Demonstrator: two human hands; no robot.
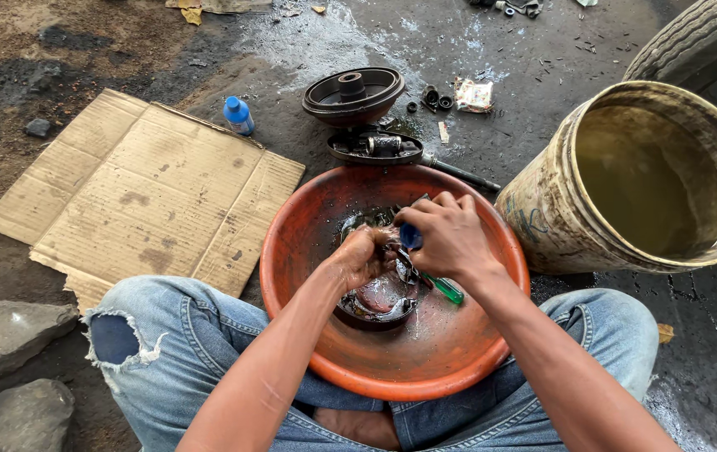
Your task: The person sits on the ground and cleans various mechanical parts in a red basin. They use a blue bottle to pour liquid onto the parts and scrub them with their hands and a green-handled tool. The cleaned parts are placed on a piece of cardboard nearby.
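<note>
Oily concrete floor: orange basin in the lap; left hand grips a greasy metal part inside it, right hand closed on a green-handled brush.

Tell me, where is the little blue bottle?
In the head view the small blue bottle stands on the dark ground at upper left, just beyond the far edge of the flattened cardboard and left of the round black metal drum.

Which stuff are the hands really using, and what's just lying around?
In use:
left hand
right hand
toothbrush
greasy metal part
orange basin

Lying about:
cardboard
blue-capped bottle
black drum
bucket of murky liquid
stones
</note>
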